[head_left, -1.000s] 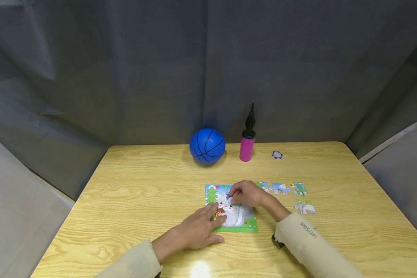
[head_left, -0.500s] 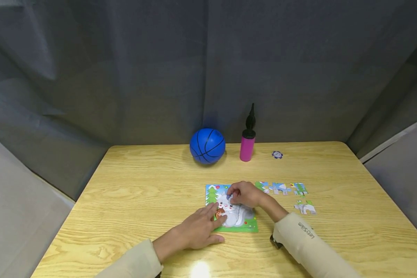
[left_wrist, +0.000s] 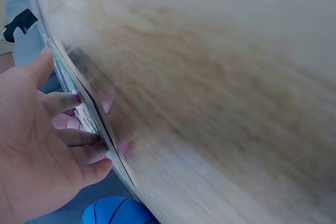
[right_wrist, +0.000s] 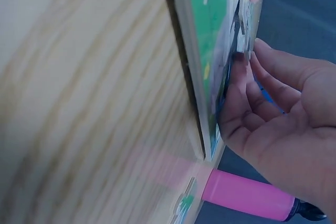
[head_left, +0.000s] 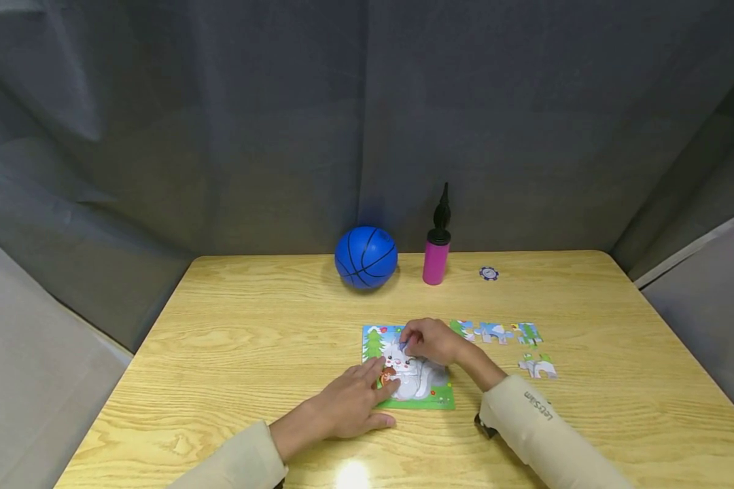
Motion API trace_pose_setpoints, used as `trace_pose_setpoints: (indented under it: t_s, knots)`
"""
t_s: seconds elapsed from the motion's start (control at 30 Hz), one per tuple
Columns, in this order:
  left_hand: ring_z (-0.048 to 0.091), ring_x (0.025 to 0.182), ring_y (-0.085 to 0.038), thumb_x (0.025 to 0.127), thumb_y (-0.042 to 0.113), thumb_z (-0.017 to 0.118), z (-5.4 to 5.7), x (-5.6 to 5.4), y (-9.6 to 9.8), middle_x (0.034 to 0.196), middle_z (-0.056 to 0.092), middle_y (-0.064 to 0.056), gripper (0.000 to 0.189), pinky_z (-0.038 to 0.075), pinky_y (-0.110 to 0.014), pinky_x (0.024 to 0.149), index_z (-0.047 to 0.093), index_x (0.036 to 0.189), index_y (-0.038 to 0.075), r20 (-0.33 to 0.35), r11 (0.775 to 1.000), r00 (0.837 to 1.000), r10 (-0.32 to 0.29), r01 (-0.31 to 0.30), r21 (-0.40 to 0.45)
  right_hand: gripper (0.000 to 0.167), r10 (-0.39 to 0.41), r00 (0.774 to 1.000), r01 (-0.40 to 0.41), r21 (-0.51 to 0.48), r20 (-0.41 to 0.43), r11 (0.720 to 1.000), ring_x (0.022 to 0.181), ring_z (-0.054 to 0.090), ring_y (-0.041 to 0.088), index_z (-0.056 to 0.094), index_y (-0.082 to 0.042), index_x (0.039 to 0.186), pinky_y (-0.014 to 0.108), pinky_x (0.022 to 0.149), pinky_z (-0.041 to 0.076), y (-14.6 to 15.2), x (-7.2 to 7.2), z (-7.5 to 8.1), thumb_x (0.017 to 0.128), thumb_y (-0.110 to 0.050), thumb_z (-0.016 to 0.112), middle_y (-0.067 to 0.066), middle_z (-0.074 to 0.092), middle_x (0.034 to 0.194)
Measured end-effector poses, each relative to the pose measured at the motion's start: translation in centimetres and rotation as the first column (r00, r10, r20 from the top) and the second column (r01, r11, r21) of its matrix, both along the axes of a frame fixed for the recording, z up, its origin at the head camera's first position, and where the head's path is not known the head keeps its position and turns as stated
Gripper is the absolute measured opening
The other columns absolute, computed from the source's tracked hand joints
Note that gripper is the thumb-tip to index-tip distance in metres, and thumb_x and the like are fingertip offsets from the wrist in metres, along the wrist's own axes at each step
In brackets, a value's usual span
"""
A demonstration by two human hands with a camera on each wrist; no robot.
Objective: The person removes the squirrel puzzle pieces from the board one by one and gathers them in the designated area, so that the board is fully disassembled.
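Two hands at a puzzle point(head_left: 411, 388) on a desk point(head_left: 238, 326). The puzzle lies flat, about midway between the desk's left and right edges, with a tree at its far left corner, a grey animal at its centre and a green strip along its near edge. The left hand point(head_left: 351, 401) is spread, fingers extended, their tips resting on the puzzle's left part; its thumb points toward the puzzle's near left corner. The right hand point(head_left: 435, 341) reaches over the far right part, thumb and fingers pinching a small bluish piece point(head_left: 404, 345) above the animal's head; whether the piece is seated cannot be told. Loose pieces point(head_left: 528, 333) lie between the puzzle and the desk's right edge: a row level with its far edge, and one group nearer. Along the desk's far edge stand a blue ball point(head_left: 365, 258) and, to its right, an upright pink pump point(head_left: 436, 261); a chip point(head_left: 488, 273) lies toward the far right corner. A dark curtain point(head_left: 269, 136) hangs behind.
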State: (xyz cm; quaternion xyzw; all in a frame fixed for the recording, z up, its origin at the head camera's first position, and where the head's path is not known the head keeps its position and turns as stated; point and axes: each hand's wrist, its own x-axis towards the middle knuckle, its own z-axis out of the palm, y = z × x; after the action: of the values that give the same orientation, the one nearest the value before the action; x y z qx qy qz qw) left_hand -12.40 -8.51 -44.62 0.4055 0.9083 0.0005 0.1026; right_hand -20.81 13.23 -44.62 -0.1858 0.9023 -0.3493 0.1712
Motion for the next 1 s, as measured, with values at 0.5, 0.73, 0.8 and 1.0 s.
trace_pose_setpoints:
  t_s: [0.5,0.73,0.8,1.0]
  knots:
    - [0.026,0.144,-0.033,0.094,0.060,0.037,-0.1,0.0,-0.1,0.154,0.026,-0.022,0.065,0.032,-0.045,0.113,0.035,0.148,0.023,-0.022,1.000,1.000,-0.002,0.001,-0.018,0.011,0.032,0.999,-0.031,-0.142,0.004,0.989,0.068,0.054,0.015,0.061,0.002,0.098,0.023,0.058,0.045,2.1,-0.1,1.6,0.090,-0.005,0.061,0.009,0.063,0.079]
    - [0.026,0.144,-0.033,0.094,0.059,0.037,-0.1,0.0,-0.1,0.154,0.027,-0.022,0.064,0.032,-0.046,0.113,0.036,0.147,0.023,-0.025,1.000,1.000,-0.006,0.006,-0.009,0.008,-0.012,1.000,0.015,-0.146,0.018,0.989,0.067,0.055,0.019,0.060,0.004,0.098,0.025,0.057,0.046,5.6,-0.2,1.5,0.092,-0.001,0.057,0.011,0.064,0.081]
    - [0.026,0.144,-0.033,0.095,0.059,0.037,-0.1,0.0,-0.1,0.154,0.027,-0.022,0.064,0.032,-0.046,0.113,0.036,0.148,0.023,-0.025,1.000,1.000,-0.006,0.006,-0.008,0.008,-0.037,0.999,0.039,-0.133,0.015,0.990,0.066,0.052,0.015,0.060,0.003,0.097,0.023,0.056,0.044,6.5,-0.1,1.5,0.092,-0.003,0.057,0.009,0.062,0.079]
    - [0.026,0.144,-0.033,0.095,0.059,0.037,-0.1,0.0,0.0,0.154,0.026,-0.021,0.064,0.032,-0.046,0.113,0.034,0.148,0.023,-0.016,1.000,1.000,-0.003,0.002,-0.007,0.011,-0.062,0.998,0.063,-0.131,0.010,0.989,0.067,0.048,0.012,0.059,0.003,0.098,0.020,0.057,0.042,9.2,0.4,1.7,0.093,-0.006,0.058,0.009,0.060,0.078]
